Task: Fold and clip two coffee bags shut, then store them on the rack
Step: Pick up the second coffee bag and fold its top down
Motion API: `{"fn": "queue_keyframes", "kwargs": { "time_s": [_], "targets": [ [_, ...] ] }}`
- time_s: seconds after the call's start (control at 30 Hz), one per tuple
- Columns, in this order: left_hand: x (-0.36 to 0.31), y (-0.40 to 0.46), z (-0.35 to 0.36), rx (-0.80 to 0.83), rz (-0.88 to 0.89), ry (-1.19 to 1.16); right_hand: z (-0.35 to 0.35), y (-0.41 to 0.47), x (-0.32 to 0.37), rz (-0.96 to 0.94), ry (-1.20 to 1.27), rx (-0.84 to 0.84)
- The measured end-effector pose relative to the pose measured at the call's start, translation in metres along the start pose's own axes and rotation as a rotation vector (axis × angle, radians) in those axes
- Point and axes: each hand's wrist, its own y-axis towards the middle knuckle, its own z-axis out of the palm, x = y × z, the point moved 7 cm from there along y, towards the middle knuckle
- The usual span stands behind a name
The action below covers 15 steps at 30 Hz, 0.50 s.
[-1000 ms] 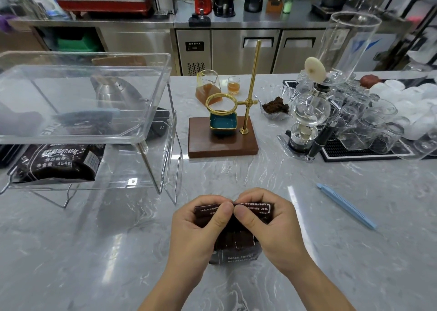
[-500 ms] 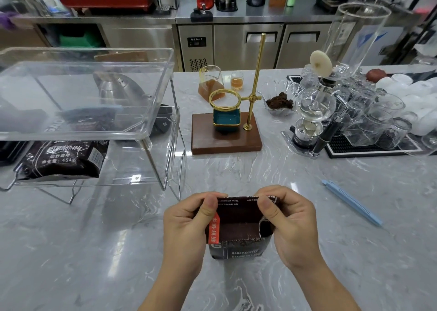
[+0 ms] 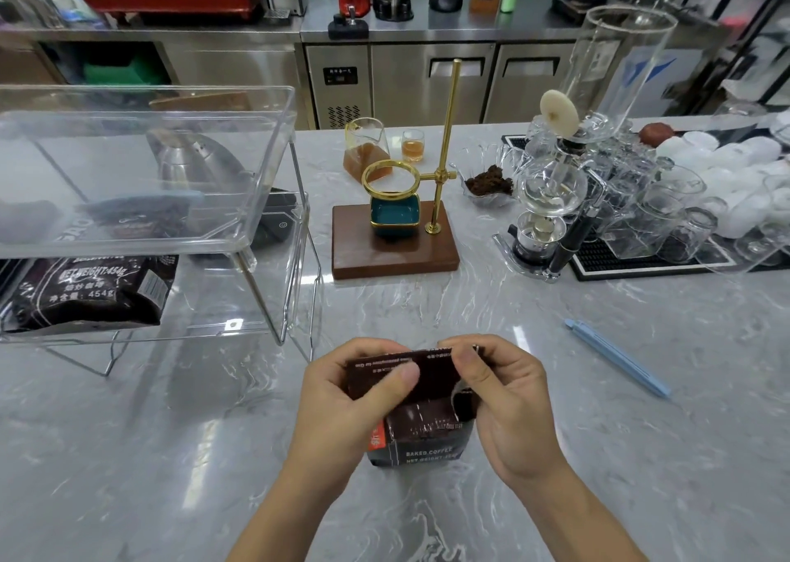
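We judge folding underway: both hands (image 3: 427, 395) pinch the coffee bag (image 3: 421, 429) top; next, the clip (image 3: 617, 358) at three o'clock.

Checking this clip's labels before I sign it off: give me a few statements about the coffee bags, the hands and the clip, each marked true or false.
1. Both hands grip the top of the coffee bag: left hand, right hand. True.
2. The blue clip is already clamped on that bag. False: it lies on the counter, to the right of the hands.
3. Another coffee bag lies on the lower shelf of the clear rack. True.
4. The held bag lies flat on the counter. False: it stands upright.
5. The rack stands to the right of the wooden drip stand. False: it stands to its left.
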Motion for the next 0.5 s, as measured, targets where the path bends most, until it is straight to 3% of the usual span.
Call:
{"fn": "queue_keyframes", "kwargs": {
  "time_s": [0.27,0.5],
  "targets": [
    [0.002,-0.004,0.001,-0.034,0.014,0.048,0.003,-0.005,0.002,0.005,-0.093,0.05],
    [-0.001,-0.006,0.001,0.088,-0.027,0.183,0.0,-0.011,0.004,0.005,-0.073,0.023]
  ]
}}
